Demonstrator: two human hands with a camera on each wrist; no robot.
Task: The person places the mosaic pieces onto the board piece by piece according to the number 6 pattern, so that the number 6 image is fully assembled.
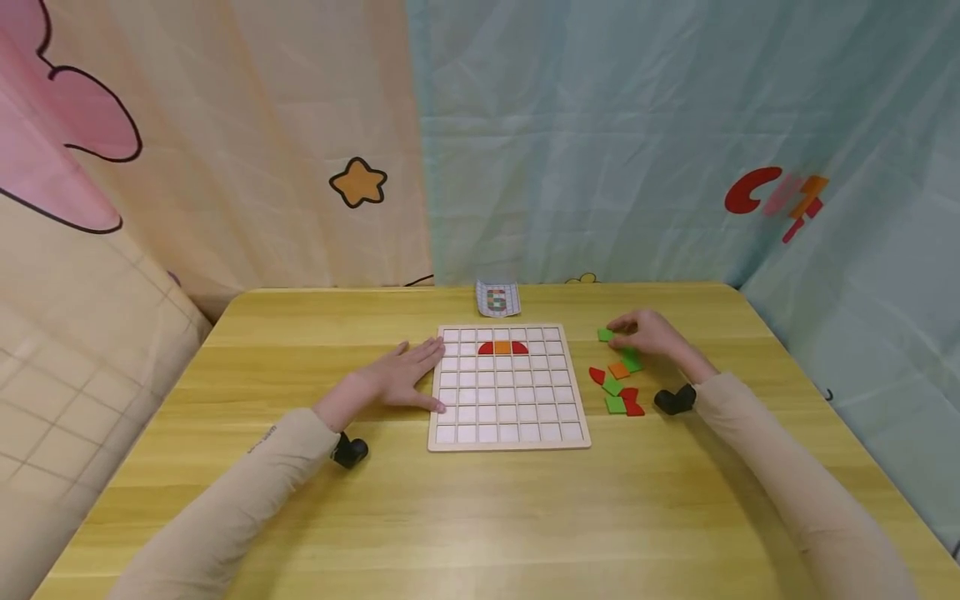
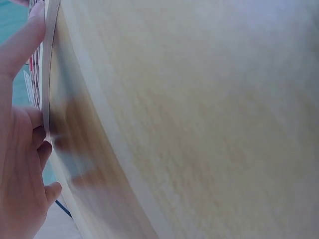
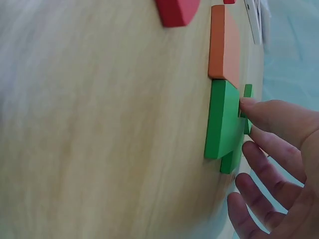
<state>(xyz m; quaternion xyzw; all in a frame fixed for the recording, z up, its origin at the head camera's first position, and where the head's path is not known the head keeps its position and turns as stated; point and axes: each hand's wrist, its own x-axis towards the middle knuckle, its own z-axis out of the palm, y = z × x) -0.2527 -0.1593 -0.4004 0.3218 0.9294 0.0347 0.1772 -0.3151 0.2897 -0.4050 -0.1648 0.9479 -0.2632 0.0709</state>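
— Green between the right fingers (image 3: 273,117)?
— Yes, apparently pinched: one green tile (image 1: 603,335), with thumb and forefinger at opposite edges, other fingers loosely bent and holding nothing
— And the left fingers (image 1: 424,352)?
— Spread apart, laid across the left rim of the gridded board (image 1: 510,446), clamped on nothing
— Where to look for that green tile?
— At the far end of the loose pieces (image 1: 615,406) on the bench (image 1: 480,517), to the right of the board's upper rows
— Likely to handle how?
— Light and stiff, judging by the thin slab shape; probably smooth enough to skid, not easily broken; best taken by the narrow side faces, never by the flat top
— Anything to mind near those fingers?
— On the near side, more green tiles (image 1: 632,362), with an orange tile (image 1: 618,370) against one of them, then red curved pieces (image 1: 634,409) close by; easy to nudge with trailing fingers
— Edges and room?
— Bare strip of bench between loose pieces and board; past that, a raised rim and ridges between cells to clear, with a red and orange row (image 1: 502,347) near the top to steer round
— Farther out?
— Small printed card (image 1: 497,300) just past the far rim, then the bench's far edge and the curtain (image 1: 615,150); widest open room on the near side, in front of the board
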